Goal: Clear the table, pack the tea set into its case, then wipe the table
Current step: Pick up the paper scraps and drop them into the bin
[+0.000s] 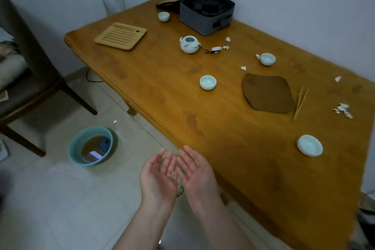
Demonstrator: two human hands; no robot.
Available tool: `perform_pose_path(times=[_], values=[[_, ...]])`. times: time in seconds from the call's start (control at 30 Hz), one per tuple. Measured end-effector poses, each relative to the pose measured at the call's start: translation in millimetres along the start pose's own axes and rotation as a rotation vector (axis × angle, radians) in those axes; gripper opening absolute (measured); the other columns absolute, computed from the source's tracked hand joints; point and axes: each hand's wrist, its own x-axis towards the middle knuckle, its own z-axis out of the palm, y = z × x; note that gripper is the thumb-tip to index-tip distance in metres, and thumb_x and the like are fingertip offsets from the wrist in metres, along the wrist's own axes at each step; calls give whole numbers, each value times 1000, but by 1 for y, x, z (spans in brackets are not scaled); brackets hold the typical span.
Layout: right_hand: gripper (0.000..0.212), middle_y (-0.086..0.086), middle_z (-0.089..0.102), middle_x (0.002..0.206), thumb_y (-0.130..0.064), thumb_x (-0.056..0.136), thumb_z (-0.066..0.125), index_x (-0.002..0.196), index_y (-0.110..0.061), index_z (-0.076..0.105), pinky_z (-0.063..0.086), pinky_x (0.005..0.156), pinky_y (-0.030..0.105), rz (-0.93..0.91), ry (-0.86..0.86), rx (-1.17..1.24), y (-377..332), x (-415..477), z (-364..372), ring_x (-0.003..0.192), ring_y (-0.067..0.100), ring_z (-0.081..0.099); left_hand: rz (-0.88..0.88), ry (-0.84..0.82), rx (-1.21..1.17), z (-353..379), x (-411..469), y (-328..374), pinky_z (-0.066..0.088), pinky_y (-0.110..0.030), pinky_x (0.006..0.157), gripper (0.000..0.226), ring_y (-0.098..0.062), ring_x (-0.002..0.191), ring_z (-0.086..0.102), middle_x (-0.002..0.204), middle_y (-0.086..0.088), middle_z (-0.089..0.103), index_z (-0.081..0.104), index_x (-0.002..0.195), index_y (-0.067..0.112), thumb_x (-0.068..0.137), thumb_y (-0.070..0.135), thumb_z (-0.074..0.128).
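Tea set pieces lie spread on the yellow wooden table [233, 148]: a round pale green china teapot [189, 45] and four small pale green cups [208, 82], well apart. The square grey cloth case [203, 20] sits open at the far end. The left hand [157, 176] and the right hand [197, 174] are side by side just off the near table edge, palms up, fingers straight. A round blue-green bowl [75, 148] stands on the floor.
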Motion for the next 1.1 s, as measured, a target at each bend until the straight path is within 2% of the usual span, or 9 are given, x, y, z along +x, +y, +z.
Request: perform_pose_path(times=[0.1, 0.17, 0.33, 0.47, 0.57, 0.73, 0.87, 1.0, 1.1], values=[[38, 6, 65, 122, -38, 104, 34, 116, -15, 62, 40, 109, 40, 13, -6, 59, -37, -29, -24, 117, 21, 58, 27, -23, -5, 22, -34, -26, 36, -38, 110, 25, -25, 114, 58, 122, -12, 64, 63, 111, 14, 93, 24, 48], [43, 7, 67, 121, -42, 104, 33, 119, -15, 63, 42, 106, 42, -2, -4, 60, -60, -43, -40, 116, 22, 59, 31, -61, -16, 37, -51, -43, 35, -37, 111, 25, -24, 114, 58, 122, -11, 64, 63, 110, 15, 94, 24, 46], [42, 7, 68, 118, -41, 103, 35, 121, -15, 62, 43, 102, 45, -24, 6, 117, -105, -70, -79, 116, 24, 59, 26, -100, 32, 67, -78, -87, 34, -38, 110, 26, -23, 115, 57, 123, -8, 63, 62, 110, 17, 97, 25, 41], [45, 9, 70, 116, -44, 103, 32, 122, -15, 61, 42, 105, 47, -57, 44, 176, -140, -79, -110, 116, 26, 59, -26, -125, 71, 88, -84, -115, 39, -41, 103, 25, -25, 113, 58, 122, -9, 64, 63, 110, 18, 97, 27, 43], [45, 9, 70, 117, -43, 103, 32, 124, -15, 60, 42, 105, 49, -100, 70, 212, -169, -79, -135, 115, 26, 60, -59, -126, 126, 112, -87, -136, 38, -44, 107, 27, -27, 113, 58, 118, -9, 66, 63, 114, 17, 97, 27, 44], [38, 14, 65, 123, -37, 103, 38, 121, -13, 61, 47, 97, 50, -123, 83, 281, -209, -67, -168, 115, 29, 59, -61, -142, 178, 149, -82, -166, 40, -42, 104, 25, -24, 109, 59, 113, -8, 66, 63, 111, 17, 98, 24, 42], [32, 13, 58, 129, -30, 103, 38, 119, -13, 60, 50, 87, 46, -121, 107, 304, -243, -48, -201, 114, 30, 58, 27, -99, 257, 173, -70, -193, 44, -40, 96, 26, -23, 102, 61, 107, -7, 66, 62, 108, 16, 102, 23, 38], [30, 9, 57, 127, -26, 104, 40, 125, -15, 58, 54, 85, 41, -204, 163, 94, -280, -25, -244, 110, 27, 61, 129, -18, 300, 195, -51, -229, 47, -31, 75, 22, -18, 81, 61, 94, -5, 65, 62, 103, 16, 101, 20, 41], [20, 0, 61, 120, -25, 99, 52, 117, -24, 62, 57, 80, 37, -241, 217, -164, -311, -8, -277, 106, 22, 64, 192, 50, 240, 214, -46, -258, 47, -30, 73, 20, -18, 78, 60, 90, -4, 64, 62, 105, 17, 100, 21, 43]])
